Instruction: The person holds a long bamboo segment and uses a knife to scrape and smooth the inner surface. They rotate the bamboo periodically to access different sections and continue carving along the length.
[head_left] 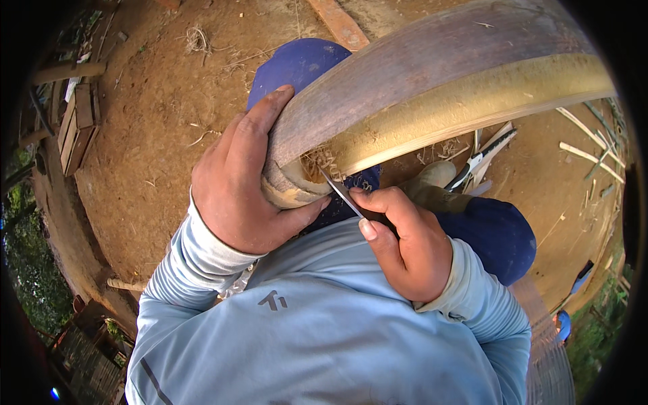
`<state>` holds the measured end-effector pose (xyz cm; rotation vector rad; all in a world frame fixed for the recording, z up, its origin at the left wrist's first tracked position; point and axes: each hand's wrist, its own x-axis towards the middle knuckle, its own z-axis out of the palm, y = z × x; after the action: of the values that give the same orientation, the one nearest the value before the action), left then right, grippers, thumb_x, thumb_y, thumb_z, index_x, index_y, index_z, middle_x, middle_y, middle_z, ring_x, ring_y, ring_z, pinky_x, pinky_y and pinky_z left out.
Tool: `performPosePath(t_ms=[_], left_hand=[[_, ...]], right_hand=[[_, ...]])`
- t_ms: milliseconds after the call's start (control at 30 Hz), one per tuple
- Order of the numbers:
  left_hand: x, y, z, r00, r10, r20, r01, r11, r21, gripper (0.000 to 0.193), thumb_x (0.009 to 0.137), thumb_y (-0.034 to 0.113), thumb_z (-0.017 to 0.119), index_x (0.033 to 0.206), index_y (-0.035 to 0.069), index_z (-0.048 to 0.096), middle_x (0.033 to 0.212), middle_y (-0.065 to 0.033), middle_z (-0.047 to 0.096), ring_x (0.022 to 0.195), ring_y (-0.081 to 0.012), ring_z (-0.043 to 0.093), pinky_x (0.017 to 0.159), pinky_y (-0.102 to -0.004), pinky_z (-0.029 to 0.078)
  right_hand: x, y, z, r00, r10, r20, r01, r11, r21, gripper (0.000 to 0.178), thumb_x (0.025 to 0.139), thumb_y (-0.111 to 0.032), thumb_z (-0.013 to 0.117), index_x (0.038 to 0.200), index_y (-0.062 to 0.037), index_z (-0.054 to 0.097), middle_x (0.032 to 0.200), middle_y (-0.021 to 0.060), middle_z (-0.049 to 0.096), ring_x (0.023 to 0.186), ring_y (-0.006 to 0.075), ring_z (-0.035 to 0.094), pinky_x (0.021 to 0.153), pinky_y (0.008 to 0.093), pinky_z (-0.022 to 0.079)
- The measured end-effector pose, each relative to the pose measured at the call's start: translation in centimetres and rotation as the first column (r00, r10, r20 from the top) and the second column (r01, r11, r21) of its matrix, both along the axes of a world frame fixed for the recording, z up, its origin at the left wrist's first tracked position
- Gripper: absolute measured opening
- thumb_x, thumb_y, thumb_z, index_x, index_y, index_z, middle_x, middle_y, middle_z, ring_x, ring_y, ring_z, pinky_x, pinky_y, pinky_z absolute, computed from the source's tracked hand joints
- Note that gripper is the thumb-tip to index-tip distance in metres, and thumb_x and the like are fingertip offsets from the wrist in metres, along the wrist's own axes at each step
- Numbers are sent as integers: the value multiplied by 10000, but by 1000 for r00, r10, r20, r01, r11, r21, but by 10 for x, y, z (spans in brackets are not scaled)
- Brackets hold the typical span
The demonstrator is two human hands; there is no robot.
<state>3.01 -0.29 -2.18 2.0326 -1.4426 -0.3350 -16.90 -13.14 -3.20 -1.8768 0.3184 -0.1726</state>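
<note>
A thick length of bamboo [432, 88] lies across my lap and runs off to the upper right. Part of its side is cut away, showing the pale hollow inside, and shavings gather near its closed end. My left hand [233, 192] wraps round that near end, fingers on the far side and thumb along the underside. In my right hand [412, 246] is a knife [344, 196], pinched between thumb and fingers. Its narrow blade points up and left, with the tip at the shavings inside the hollow. The knife's handle is hidden by my right hand.
Beside my right leg lies a tool with a black and white handle [480, 160], near a boot [432, 177]. Split sticks [594, 142] lie on the dirt floor [148, 162] at right. A wooden crate [77, 128] stands at far left, and a reddish plank [339, 25] lies ahead.
</note>
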Motion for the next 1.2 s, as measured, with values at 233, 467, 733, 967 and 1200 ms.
performPosePath(t_ms=[233, 467, 733, 967, 1200], left_hand=[[-2, 1, -1, 998, 55, 44, -54, 998, -23, 969, 545, 189, 880, 1378, 6, 421, 1215, -199, 604, 1013, -373, 642, 863, -405, 533], [-11, 6, 6, 997, 82, -3, -82, 996, 45, 976, 575, 177, 893, 1389, -27, 396, 1237, -233, 605, 1132, -359, 628, 954, -403, 501], [-11, 3, 2, 999, 38, 23, -37, 998, -53, 970, 545, 208, 881, 1383, 22, 430, 1229, -189, 601, 1075, -370, 621, 901, -406, 521], [-9, -1, 7, 998, 48, -50, -49, 999, -17, 975, 537, 207, 894, 1374, 20, 430, 1252, -194, 590, 1105, -372, 612, 921, -406, 515], [-5, 0, 9, 998, 34, -60, -33, 999, 17, 1021, 532, 192, 902, 1398, 0, 398, 1283, -204, 577, 1174, -355, 593, 982, -401, 483]], right_hand=[[12, 0, 0, 1000, -20, 4, 20, 999, 36, 217, 949, -48, 547, 1143, 49, 533, 1031, 229, 653, 903, 347, 661, 785, 378, 524], [-1, 2, 0, 999, -13, -51, 26, 963, 270, 326, 944, -130, 611, 1209, 31, 509, 901, 151, 627, 795, 195, 631, 722, 310, 499], [12, -14, -8, 958, -52, 281, 141, 941, -308, 307, 806, -65, 735, 1096, -15, 645, 935, 144, 686, 803, 264, 690, 689, 323, 536], [24, -19, -15, 957, 104, 271, 49, 863, -503, 398, 675, 14, 697, 1060, -78, 648, 864, 81, 650, 748, 262, 669, 660, 357, 555], [18, -25, -32, 929, 252, 270, -132, 909, -395, 329, 676, 1, 670, 995, -78, 648, 835, 78, 639, 721, 276, 658, 617, 365, 529]])
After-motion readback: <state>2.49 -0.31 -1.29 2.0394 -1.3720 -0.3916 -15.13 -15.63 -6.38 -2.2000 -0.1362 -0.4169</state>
